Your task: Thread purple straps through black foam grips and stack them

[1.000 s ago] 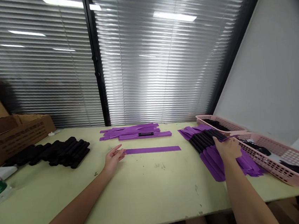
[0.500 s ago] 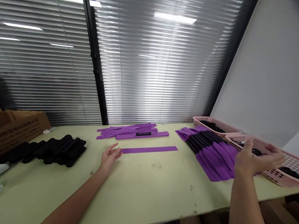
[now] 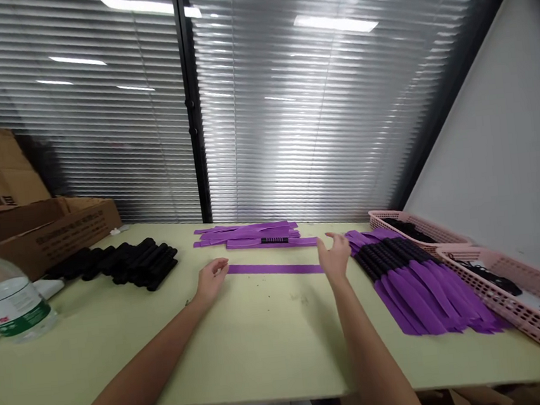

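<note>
A single purple strip (image 3: 276,269) lies flat across the middle of the table. At its left end is my left hand (image 3: 212,280), fingers curled together at the strip's tip; whether they grip it is hard to see. My right hand (image 3: 335,257) is over the right end, thumb and fingers apart, holding nothing. Behind the strip lies a pile of purple strips (image 3: 239,233), with one strip bearing a black ribbed sleeve (image 3: 274,240) in front. To the right, purple strips with black sleeves (image 3: 421,283) are laid in an overlapping row.
Black padded pieces (image 3: 137,263) are heaped at the left, near a cardboard box (image 3: 76,230) and a plastic bottle (image 3: 12,304). Two pink baskets (image 3: 512,294) with black items stand along the right side. Window blinds rise behind the table.
My right hand has moved left from above the pink basket to the right end of the single strip. The view has turned left, bringing more of the bottle and cardboard box into sight.
</note>
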{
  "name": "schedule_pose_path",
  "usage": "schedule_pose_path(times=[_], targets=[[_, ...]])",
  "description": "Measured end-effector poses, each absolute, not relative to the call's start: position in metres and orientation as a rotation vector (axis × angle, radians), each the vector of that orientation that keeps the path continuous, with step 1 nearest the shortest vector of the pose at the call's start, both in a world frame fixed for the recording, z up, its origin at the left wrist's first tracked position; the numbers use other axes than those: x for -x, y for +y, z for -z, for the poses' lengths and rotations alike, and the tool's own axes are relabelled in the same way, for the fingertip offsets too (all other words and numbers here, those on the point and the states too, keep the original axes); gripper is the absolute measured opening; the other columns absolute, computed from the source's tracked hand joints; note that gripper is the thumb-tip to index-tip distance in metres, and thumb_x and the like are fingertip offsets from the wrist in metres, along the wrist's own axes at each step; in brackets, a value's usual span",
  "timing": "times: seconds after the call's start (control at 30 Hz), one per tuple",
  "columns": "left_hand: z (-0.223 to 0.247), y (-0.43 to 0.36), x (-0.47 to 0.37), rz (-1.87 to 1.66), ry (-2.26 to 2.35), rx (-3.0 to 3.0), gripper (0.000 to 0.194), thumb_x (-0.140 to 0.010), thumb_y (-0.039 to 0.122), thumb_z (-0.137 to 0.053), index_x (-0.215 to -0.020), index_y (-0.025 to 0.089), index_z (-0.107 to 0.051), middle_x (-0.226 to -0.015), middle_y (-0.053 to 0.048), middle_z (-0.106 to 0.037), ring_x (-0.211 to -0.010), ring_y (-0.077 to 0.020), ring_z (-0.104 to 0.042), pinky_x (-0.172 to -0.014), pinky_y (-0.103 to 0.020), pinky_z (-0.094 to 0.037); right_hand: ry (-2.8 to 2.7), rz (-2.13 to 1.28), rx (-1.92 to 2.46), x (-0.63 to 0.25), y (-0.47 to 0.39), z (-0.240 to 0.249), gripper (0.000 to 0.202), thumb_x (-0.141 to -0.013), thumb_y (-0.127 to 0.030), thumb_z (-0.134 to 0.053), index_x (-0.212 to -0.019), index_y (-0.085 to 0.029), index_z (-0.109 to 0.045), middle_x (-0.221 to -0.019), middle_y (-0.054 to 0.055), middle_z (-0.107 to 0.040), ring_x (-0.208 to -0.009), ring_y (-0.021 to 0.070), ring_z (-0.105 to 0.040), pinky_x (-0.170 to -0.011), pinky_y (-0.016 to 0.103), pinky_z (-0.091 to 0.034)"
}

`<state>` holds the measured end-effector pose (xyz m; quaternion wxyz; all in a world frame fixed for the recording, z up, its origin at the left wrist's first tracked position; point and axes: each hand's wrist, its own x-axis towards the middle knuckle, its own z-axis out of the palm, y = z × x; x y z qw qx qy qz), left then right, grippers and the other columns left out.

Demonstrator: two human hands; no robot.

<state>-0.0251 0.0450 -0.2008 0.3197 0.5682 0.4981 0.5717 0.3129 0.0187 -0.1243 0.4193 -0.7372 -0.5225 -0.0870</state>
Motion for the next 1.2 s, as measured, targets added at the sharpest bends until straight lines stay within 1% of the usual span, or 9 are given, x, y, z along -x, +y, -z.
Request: schedule_pose_path(times=[0.17, 0.27, 0.37, 0.47, 0.53, 0.63, 0.77, 1.0, 1.2], targets=[[0.192, 0.042, 0.04, -1.366, 1.624, -1.735, 0.029, -0.068, 0.027, -0.068, -0.097, 0.022, -0.07, -0.118, -0.01, -0.063, -0.117, -0.0306, -0.051, -0.107, -0.042, -0.032, -1.601, 0.016, 1.943, -0.278, 0.026, 0.177, 0.054, -0.089, -0.046, -0.041, -0.132, -0.014, -0.049, -0.144, 0.014, -0.035, -0.133, 0.0305, -0.027, -0.109, 0.039, -0.022], [0.19, 0.039, 0.046, -1.275, 1.874, -1.789, 0.039, -0.071, 0.027, -0.065, -0.109, 0.019, -0.066, -0.14, -0.015, -0.045, -0.134, -0.0373, -0.03, -0.112, -0.054, -0.011, -1.734, -0.091, 2.004, -0.274, 0.024, 0.195, 0.065, -0.088, -0.052, -0.042, -0.138, -0.012, -0.044, -0.149, 0.015, -0.031, -0.138, 0.034, -0.019, -0.111, 0.044, -0.017], [0.192, 0.039, 0.054, -1.219, 2.076, -1.779, 0.05, -0.076, 0.032, -0.061, -0.122, 0.012, -0.058, -0.152, -0.021, -0.023, -0.141, -0.0414, -0.005, -0.106, -0.064, 0.009, -1.819, -0.152, 2.04, -0.275, 0.025, 0.201, 0.071, -0.089, -0.058, -0.036, -0.144, -0.014, -0.035, -0.153, 0.012, -0.025, -0.141, 0.0333, -0.013, -0.113, 0.045, -0.015], [0.196, 0.043, 0.064, -1.111, 2.358, -1.799, 0.058, -0.081, 0.037, -0.055, -0.13, 0.006, -0.05, -0.154, -0.026, -0.01, -0.142, -0.0408, 0.004, -0.103, -0.065, 0.012, -1.858, -0.181, 2.072, -0.276, 0.027, 0.201, 0.073, -0.09, -0.061, -0.028, -0.147, -0.016, -0.028, -0.155, 0.01, -0.019, -0.143, 0.0309, -0.009, -0.114, 0.044, -0.013], [0.198, 0.047, 0.072, -1.012, 2.57, -1.813, 0.061, -0.083, 0.039, -0.052, -0.134, 0.005, -0.046, -0.154, -0.026, -0.007, -0.142, -0.0402, 0.003, -0.105, -0.065, 0.008, -1.861, -0.193, 2.099, -0.276, 0.03, 0.202, 0.073, -0.092, -0.061, -0.02, -0.149, -0.015, -0.025, -0.156, 0.01, -0.017, -0.143, 0.0293, -0.009, -0.115, 0.043, -0.011], [0.2, 0.051, 0.077, -0.975, 2.712, -1.745, 0.065, -0.084, 0.042, -0.048, -0.136, 0.003, -0.043, -0.152, -0.03, -0.01, -0.142, -0.0419, -0.001, -0.105, -0.067, 0.004, -1.859, -0.211, 2.139, -0.275, 0.035, 0.203, 0.074, -0.093, -0.061, -0.014, -0.149, -0.014, -0.022, -0.156, 0.011, -0.015, -0.143, 0.0276, -0.01, -0.115, 0.042, -0.008], [0.2, 0.05, 0.075, -1.036, 2.72, -1.678, 0.068, -0.083, 0.041, -0.049, -0.136, -0.002, -0.041, -0.149, -0.034, -0.017, -0.14, -0.0454, -0.005, -0.104, -0.068, 0.004, -1.846, -0.221, 2.19, -0.273, 0.038, 0.203, 0.075, -0.093, -0.06, -0.015, -0.15, -0.012, -0.018, -0.156, 0.013, -0.011, -0.144, 0.0283, -0.008, -0.115, 0.044, -0.005], [0.193, 0.042, 0.069, -1.049, 2.609, -1.866, 0.064, -0.082, 0.028, -0.048, -0.139, 0.0, -0.037, -0.144, -0.03, -0.028, -0.138, -0.0464, -0.007, -0.104, -0.067, 0.008, -1.873, -0.211, 2.187, -0.274, 0.038, 0.202, 0.074, -0.092, -0.06, -0.02, -0.15, -0.013, -0.019, -0.156, 0.013, -0.014, -0.143, 0.0288, -0.009, -0.115, 0.044, -0.006], [0.189, 0.04, 0.066, -0.889, 2.68, -1.961, 0.049, -0.084, 0.023, -0.049, -0.128, 0.003, -0.051, -0.138, -0.03, -0.036, -0.128, -0.0476, -0.026, -0.102, -0.071, 0.003, -1.874, -0.209, 2.174, -0.273, 0.037, 0.201, 0.073, -0.092, -0.06, -0.021, -0.149, -0.014, -0.022, -0.156, 0.013, -0.015, -0.143, 0.0301, -0.01, -0.114, 0.046, -0.006]])
